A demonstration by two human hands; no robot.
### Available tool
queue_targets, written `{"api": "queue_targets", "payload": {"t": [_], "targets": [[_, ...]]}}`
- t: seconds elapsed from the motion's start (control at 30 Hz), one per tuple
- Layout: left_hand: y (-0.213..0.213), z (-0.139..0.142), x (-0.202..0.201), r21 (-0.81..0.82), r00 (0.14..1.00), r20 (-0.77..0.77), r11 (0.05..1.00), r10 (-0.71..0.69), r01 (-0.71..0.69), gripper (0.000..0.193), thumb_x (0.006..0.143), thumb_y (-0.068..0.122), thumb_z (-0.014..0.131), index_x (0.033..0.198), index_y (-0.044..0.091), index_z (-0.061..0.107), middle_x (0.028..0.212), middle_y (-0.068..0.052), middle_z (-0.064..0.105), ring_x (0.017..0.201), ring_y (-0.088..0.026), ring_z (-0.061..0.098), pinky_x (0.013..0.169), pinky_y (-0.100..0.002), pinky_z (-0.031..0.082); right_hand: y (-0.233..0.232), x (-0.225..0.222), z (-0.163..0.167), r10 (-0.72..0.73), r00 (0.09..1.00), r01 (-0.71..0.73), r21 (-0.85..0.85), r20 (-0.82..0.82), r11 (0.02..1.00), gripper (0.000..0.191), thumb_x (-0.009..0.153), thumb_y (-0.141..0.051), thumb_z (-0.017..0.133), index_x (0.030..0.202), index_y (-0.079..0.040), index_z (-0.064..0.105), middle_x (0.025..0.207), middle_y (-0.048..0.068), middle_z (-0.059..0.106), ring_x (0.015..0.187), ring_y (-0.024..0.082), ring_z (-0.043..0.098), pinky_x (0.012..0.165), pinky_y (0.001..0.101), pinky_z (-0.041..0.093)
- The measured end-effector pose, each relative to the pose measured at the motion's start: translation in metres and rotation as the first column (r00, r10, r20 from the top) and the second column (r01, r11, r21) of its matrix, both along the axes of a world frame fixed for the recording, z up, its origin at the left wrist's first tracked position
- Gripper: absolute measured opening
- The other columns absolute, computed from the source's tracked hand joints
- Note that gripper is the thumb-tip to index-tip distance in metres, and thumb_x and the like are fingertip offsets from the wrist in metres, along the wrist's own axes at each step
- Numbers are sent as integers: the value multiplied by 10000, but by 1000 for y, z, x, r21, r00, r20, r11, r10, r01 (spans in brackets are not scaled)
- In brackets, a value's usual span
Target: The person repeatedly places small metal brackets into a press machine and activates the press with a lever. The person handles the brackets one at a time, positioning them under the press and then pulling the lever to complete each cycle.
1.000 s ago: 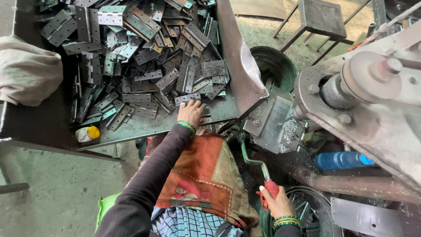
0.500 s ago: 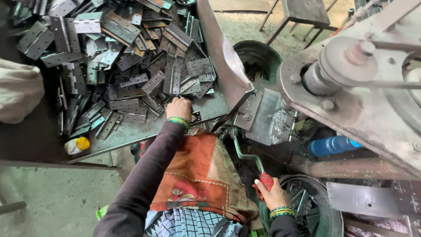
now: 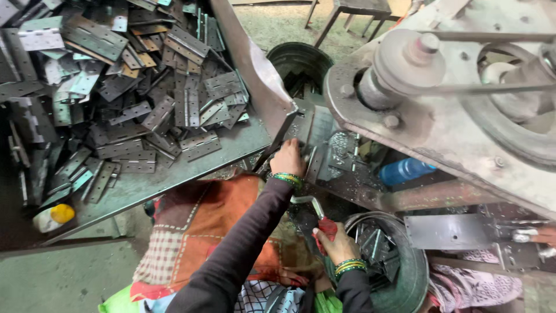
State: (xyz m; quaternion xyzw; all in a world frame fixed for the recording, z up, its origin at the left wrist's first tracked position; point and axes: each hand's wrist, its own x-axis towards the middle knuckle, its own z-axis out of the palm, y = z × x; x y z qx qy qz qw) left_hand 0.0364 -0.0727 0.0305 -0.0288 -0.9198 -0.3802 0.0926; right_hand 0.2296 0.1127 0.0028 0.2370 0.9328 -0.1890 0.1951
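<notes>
My left hand (image 3: 288, 157) rests on a metal plate (image 3: 317, 152) at the press bed, grip unclear. My right hand (image 3: 336, 243), at five o'clock from it, clenches the red-handled lever (image 3: 322, 219), whose long axis runs toward eleven o'clock.

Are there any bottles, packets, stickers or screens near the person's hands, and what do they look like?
Blue plastic bottle: lying on its side on the machine bed, right of the left hand; a round tube shape.
White bottle with a yellow cap: lying on its side at the near left corner of the metal table; small and stubby.
No stickers, signs or screens show.
</notes>
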Motion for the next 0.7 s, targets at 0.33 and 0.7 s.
{"api": "queue_targets", "payload": {"t": [0.33, 0.7], "targets": [[2, -15, 17, -189, 927, -195, 939, -322, 286, 665, 685, 353, 793, 1240, 46, 594, 1321, -134, 600, 1329, -341, 455, 1152, -628, 229, 6, -13, -9, -9, 998, 10, -26, 55, 1000, 963, 785, -786, 661, 1388, -71, 430, 1048, 339, 703, 1010, 486, 707, 866, 498, 564], [29, -23, -22, -196, 960, -7, 942, -279, 272, 796, 746, 478, 769, 1383, 53, 553, 1379, -77, 602, 1435, -314, 400, 1215, -709, 26, 1, -47, 38, 53, 996, -57, 64, 67, 996, 737, 803, -739, 592, 1235, -142, 582, 959, 286, 748, 963, 477, 714, 853, 530, 557]]}}
